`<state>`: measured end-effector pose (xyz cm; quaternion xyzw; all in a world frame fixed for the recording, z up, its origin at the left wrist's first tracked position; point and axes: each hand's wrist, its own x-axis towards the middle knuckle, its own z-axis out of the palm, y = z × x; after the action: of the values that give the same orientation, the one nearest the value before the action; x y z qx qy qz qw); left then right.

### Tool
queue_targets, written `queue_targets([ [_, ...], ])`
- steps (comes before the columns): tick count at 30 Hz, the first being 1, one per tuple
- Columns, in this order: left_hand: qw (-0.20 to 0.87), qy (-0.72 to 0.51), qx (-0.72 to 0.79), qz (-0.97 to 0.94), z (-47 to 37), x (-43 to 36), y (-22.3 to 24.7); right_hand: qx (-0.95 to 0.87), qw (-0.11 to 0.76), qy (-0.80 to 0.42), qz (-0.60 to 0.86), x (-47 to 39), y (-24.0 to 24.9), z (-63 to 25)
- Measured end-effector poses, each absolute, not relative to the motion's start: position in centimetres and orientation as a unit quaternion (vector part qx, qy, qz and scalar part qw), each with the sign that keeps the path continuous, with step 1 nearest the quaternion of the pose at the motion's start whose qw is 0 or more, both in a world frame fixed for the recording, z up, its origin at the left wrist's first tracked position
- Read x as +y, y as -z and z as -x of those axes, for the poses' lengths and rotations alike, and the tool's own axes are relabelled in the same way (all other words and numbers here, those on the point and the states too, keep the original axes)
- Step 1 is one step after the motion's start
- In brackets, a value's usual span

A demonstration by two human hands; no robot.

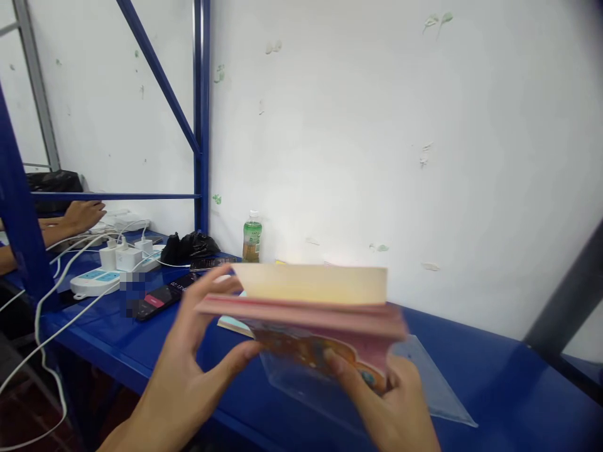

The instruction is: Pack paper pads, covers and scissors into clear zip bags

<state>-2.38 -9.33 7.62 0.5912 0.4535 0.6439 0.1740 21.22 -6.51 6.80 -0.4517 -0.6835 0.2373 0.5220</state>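
A stack of booklets [306,320] is held up in front of me, tilted and a little blurred. Pale page edges show on top, and a pink cover with a brown and orange picture faces me below. My left hand [188,358] is around the left end, thumb at the lower side and fingers at the top. My right hand [386,402] grips the lower right corner, its thumb on the picture. Under the stack lies a clear plastic sleeve [436,383], partly hidden. A light-blue booklet [235,325] lies behind my left hand.
On the blue table [490,364], a green-labelled bottle [252,237] stands by the wall. To the left are a phone [164,298], a black plastic bag [191,246], and a power strip [97,279] with white cables. Another person's hand [83,215] is beyond the blue frame post.
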Motion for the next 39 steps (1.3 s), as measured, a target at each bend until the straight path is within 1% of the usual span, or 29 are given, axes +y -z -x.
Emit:
queue_targets([
  [2,0.338,-0.574,0.441,-0.601,2.0,-9.2,-7.6,-0.636,0.519,-0.332,0.465,-6.6,-6.8,-21.2],
  [3,0.399,-0.551,0.427,-0.596,1.8,-9.1,-7.7,-0.624,0.521,-0.363,0.455,-6.5,-6.8,-21.2],
  [5,0.465,-0.542,0.405,-0.570,1.5,-9.1,-8.0,-0.607,0.533,-0.404,0.429,-6.5,-6.8,-20.9],
  [8,0.477,-0.562,0.400,-0.546,1.4,-9.0,-8.5,-0.597,0.543,-0.438,0.396,-6.3,-6.9,-20.1],
  [11,0.439,-0.568,0.418,-0.557,1.5,-8.8,-8.7,-0.596,0.542,-0.452,0.382,-6.0,-6.9,-19.2],
  [14,0.408,-0.574,0.438,-0.559,1.7,-8.2,-8.6,-0.613,0.515,-0.464,0.379,-5.4,-6.3,-19.0],
  [20,0.411,-0.570,0.430,-0.567,2.7,-6.6,-7.7,-0.697,0.440,-0.452,0.341,-3.0,-4.7,-21.1],
  [23,0.404,-0.585,0.433,-0.554,3.1,-6.4,-7.6,-0.723,0.413,-0.392,0.391,-1.8,-3.9,-22.5],
  [25,0.395,-0.591,0.437,-0.551,3.1,-6.3,-7.6,-0.745,0.404,-0.289,0.446,-1.1,-3.1,-22.9],
  [26,0.390,-0.591,0.439,-0.553,3.2,-6.3,-7.7,-0.764,0.385,-0.229,0.465,-0.8,-2.5,-23.0],
  [28,0.386,-0.582,0.443,-0.562,3.3,-6.3,-7.7,-0.808,0.315,-0.123,0.482,-0.5,-1.3,-22.7],
  [30,0.381,-0.575,0.446,-0.570,3.4,-6.2,-7.8,-0.836,0.241,-0.057,0.489,-0.6,-0.1,-22.2],
  [32,0.375,-0.574,0.450,-0.572,3.5,-6.2,-7.8,-0.841,0.185,-0.026,0.508,-0.8,0.4,-21.9],
  [34,0.368,-0.578,0.453,-0.570,3.5,-6.1,-7.7,-0.841,0.152,-0.020,0.518,-0.9,0.2,-21.8],
  [36,0.366,-0.582,0.453,-0.568,3.6,-6.1,-7.6,-0.844,0.148,-0.022,0.516,-0.8,-0.4,-21.9],
  [39,0.369,-0.578,0.450,-0.573,3.6,-6.1,-7.5,-0.842,0.166,-0.019,0.513,-0.5,-1.2,-22.1],
])
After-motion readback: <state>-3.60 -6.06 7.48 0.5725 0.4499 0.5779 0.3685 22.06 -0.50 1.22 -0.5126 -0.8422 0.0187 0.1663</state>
